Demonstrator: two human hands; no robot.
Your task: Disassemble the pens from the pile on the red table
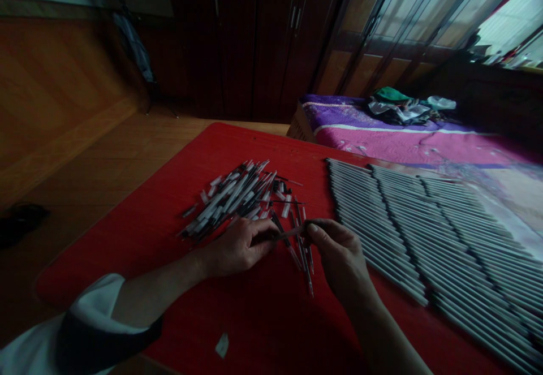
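Observation:
A thin, pale, slender rod (292,232), which looks like a pen part, spans the gap between my two hands above the red table. My left hand (248,245) is closed on its left end, with thumb and fingers pinched together. The other end is pinched in my right hand (337,245), whose fingertips hide it. Just beyond my left hand lies a loose pile of pen parts (233,197), long pale and dark sticks mixed with short clear pieces. Several thin refill-like sticks (304,262) lie on the table below and between the hands.
Rows of pale, pen-like sticks with dark ends (394,233) cover the right side of the red table (144,216). A small paper scrap (222,345) lies near the front edge. Behind stands a bed (360,137) bearing a heap of clothes (399,106); dark wardrobes (254,41) line the back.

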